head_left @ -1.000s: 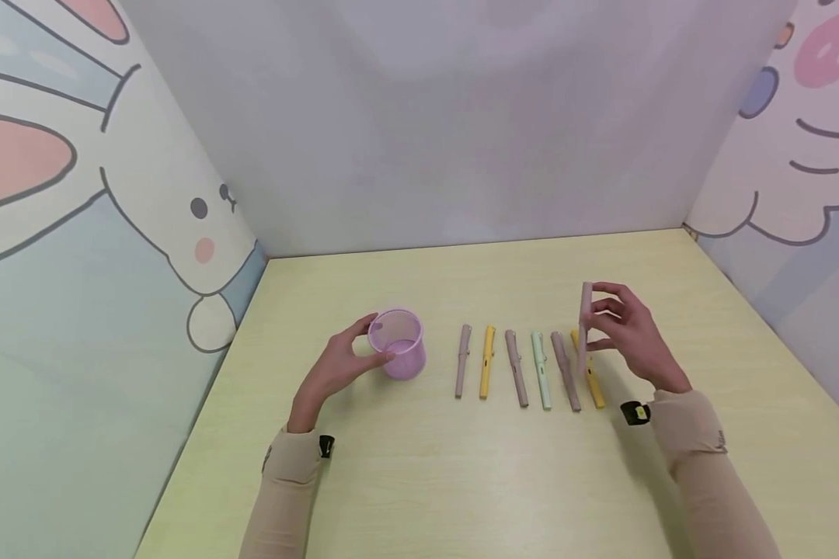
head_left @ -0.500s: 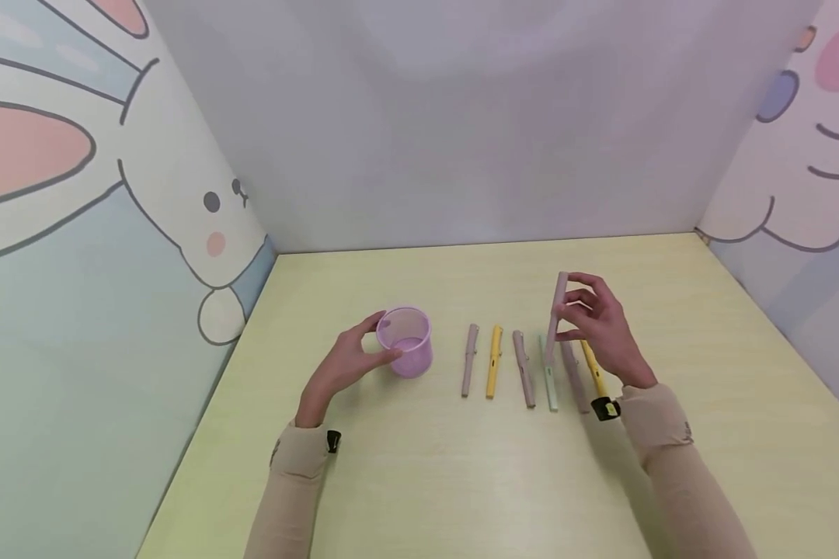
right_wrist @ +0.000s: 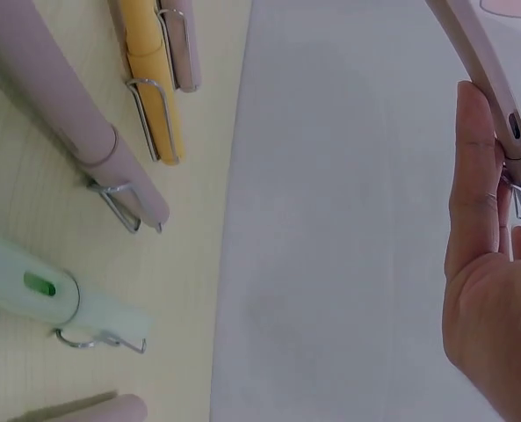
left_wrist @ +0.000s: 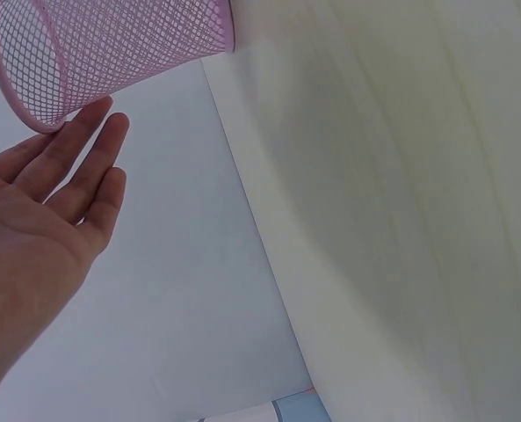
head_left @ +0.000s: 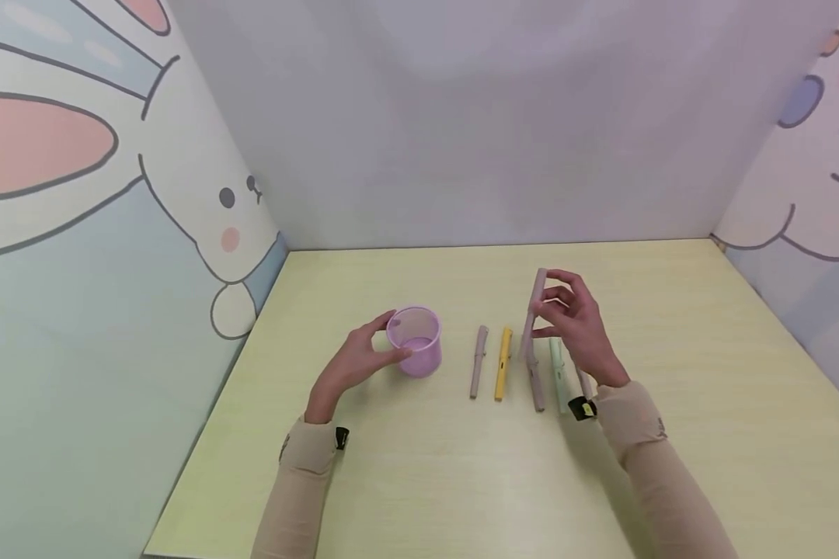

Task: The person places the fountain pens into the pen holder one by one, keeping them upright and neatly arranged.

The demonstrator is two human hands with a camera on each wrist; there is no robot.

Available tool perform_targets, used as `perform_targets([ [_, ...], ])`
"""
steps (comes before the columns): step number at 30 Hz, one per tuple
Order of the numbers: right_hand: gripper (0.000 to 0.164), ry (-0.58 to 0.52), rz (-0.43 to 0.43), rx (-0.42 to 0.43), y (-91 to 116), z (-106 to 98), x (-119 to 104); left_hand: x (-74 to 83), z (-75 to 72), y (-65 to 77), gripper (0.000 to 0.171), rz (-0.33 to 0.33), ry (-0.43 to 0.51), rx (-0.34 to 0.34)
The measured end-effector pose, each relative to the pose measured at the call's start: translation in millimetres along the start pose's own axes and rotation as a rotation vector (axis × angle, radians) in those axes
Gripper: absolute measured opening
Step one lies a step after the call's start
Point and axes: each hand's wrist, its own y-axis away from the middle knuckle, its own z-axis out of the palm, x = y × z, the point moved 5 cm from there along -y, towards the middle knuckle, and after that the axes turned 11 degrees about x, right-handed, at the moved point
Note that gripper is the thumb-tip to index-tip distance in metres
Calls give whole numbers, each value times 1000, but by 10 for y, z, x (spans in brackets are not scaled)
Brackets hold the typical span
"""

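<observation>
My left hand [head_left: 355, 361] holds a pink mesh pen holder [head_left: 429, 359] at its rim, thumb on the near side and fingers on the far side. The holder stands upright, its mouth facing up. In my right hand [head_left: 579, 330], a mauve fountain pen [head_left: 537, 293] is pinched between thumb and fingers, nearly upright above the row of pens; its clip shows in the right wrist view. Below lie a mauve pen [head_left: 478, 363], a yellow pen [head_left: 504, 365], another mauve pen [head_left: 535, 388] and a mint green pen [head_left: 558, 369]. A further mauve pen [head_left: 584, 382] is partly covered by my right wrist.
The pale wooden table [head_left: 419, 481] meets a grey back wall [head_left: 496, 155]. A rabbit mural covers the left wall [head_left: 63, 326], and a cartoon figure is painted on the right wall [head_left: 804, 233].
My right hand has carried the mauve pen leftward along the row, toward the holder. The left hand keeps its hold. The head view has shifted slightly; the rightmost yellow pen is now hidden.
</observation>
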Motion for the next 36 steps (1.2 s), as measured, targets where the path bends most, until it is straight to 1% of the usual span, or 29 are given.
perform_targets([
  [12, 47, -25, 5, -7, -2, 225, 58, 14, 2, -10, 89, 3, -15, -7],
  [16, 47, -23, -5, -11, -4, 280, 73, 14, -3, -4, 89, 3, -13, -5],
  [20, 46, -46, -17, -15, -11, 337, 90, 18, -7, 0, 89, 1, -22, -7],
  [28, 47, -56, 4, -8, -29, 472, 112, 13, -9, 4, 89, -8, -39, -14],
  [36, 47, -113, -4, -1, -54, 623, 128, 3, -9, 4, 89, -11, -31, -16],
])
